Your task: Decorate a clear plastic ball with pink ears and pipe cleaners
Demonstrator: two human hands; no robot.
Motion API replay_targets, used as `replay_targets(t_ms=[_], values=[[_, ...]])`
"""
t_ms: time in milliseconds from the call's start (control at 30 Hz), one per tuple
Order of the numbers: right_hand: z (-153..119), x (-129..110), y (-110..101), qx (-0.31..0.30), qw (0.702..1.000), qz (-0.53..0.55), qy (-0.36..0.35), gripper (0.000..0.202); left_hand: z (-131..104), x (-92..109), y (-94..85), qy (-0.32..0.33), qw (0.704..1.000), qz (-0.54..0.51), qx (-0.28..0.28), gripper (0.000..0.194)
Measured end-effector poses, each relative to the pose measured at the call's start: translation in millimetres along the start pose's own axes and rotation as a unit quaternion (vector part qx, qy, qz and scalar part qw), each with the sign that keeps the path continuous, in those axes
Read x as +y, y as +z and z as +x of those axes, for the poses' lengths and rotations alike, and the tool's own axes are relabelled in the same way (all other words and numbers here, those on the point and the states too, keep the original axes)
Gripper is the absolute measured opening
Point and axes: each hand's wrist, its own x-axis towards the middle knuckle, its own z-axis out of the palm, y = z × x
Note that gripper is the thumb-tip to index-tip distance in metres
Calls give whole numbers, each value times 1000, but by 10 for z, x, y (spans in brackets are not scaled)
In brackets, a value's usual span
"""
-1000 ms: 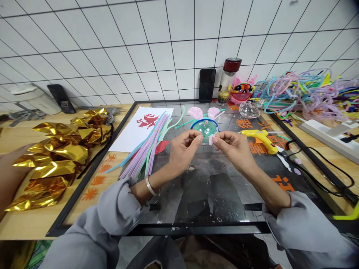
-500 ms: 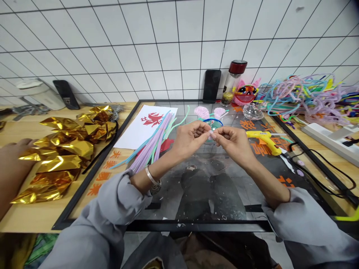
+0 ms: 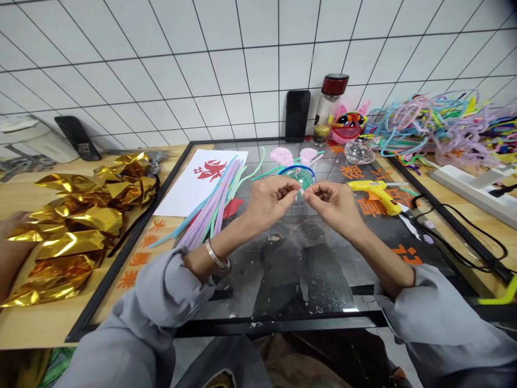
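Observation:
Above the dark glass board, my left hand point(image 3: 266, 202) and my right hand point(image 3: 333, 205) meet fingertip to fingertip. Both pinch a small pale pinkish piece point(image 3: 301, 191), too small and too covered by fingers to name. Just behind them is a clear green-tinted round thing with a blue rim point(image 3: 297, 169), partly hidden by my hands. Two pink fuzzy ear-like shapes point(image 3: 281, 156) stand by that rim. Left of my left hand, a bundle of purple, blue and green pipe cleaners point(image 3: 212, 205) lies across white paper point(image 3: 181, 183) with a red design.
A yellow glue gun point(image 3: 379, 195) and its black cable lie at right, near a white power strip point(image 3: 476, 188). Behind stand a phone point(image 3: 298, 116), a glass bottle point(image 3: 323, 116) and a pipe-cleaner heap point(image 3: 436, 129). Gold foil point(image 3: 81, 221) lies left beside another person's hand point(image 3: 14, 231).
The camera view has shifted, so the table things appear farther left. My hands stay together at the small piece, with only slight finger movement. The other person's hand shows less.

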Motion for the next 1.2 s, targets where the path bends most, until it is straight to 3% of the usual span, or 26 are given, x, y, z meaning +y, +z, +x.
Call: replay_targets(t_ms=[333, 867, 1000, 1200], values=[[-14, 27, 95, 33, 999, -32, -1, 19, -5, -73, -37, 82, 991, 108, -18, 13], [-22, 83, 114, 64, 990, -99, -76, 17, -3, -90, 10, 99, 976, 188, -36, 13], [8, 135, 120, 61, 995, -57, -48, 19, 65, -93, -29, 120, 971, 208, 1, 14], [46, 131, 127, 47, 998, 27, 18, 24, 173, -129, -82, 109, 976, 180, -56, 36]])
